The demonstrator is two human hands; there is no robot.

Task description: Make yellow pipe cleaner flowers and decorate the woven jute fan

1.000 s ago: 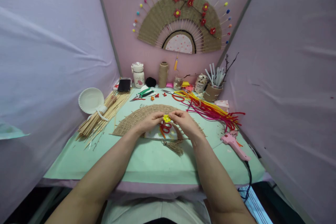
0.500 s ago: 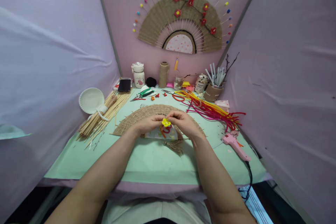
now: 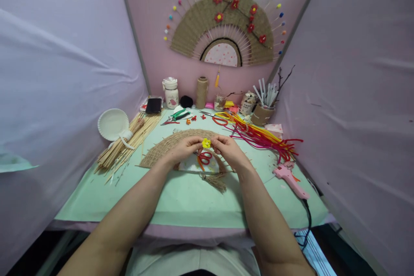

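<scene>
A small yellow flower (image 3: 206, 143), which looks bent from pipe cleaner, is pinched between my two hands. My left hand (image 3: 186, 148) grips its left side with thumb and fingers closed. On the other side, my right hand (image 3: 226, 148) pinches the right edge. Beneath them lies a woven fan (image 3: 168, 146) of twine and sticks, with a pale patterned half-circle at its base. Red-handled scissors (image 3: 205, 158) rest on that half-circle beside an orange strip. A twine tassel (image 3: 215, 182) hangs toward me from the fan's lower edge.
Bundled sticks (image 3: 121, 148) and a white scalloped dish (image 3: 113, 124) are on the left. Green-handled pliers (image 3: 179, 114) lie behind the fan. Right are coloured pipe cleaners (image 3: 258, 133) and a pink glue gun (image 3: 293, 181) with its cord. A finished fan (image 3: 194, 21) hangs on the back wall.
Both hands have lifted the yellow flower slightly, and it has turned in the fingers. My right hand has shifted a little to the right, leaving more of the scissors visible.
</scene>
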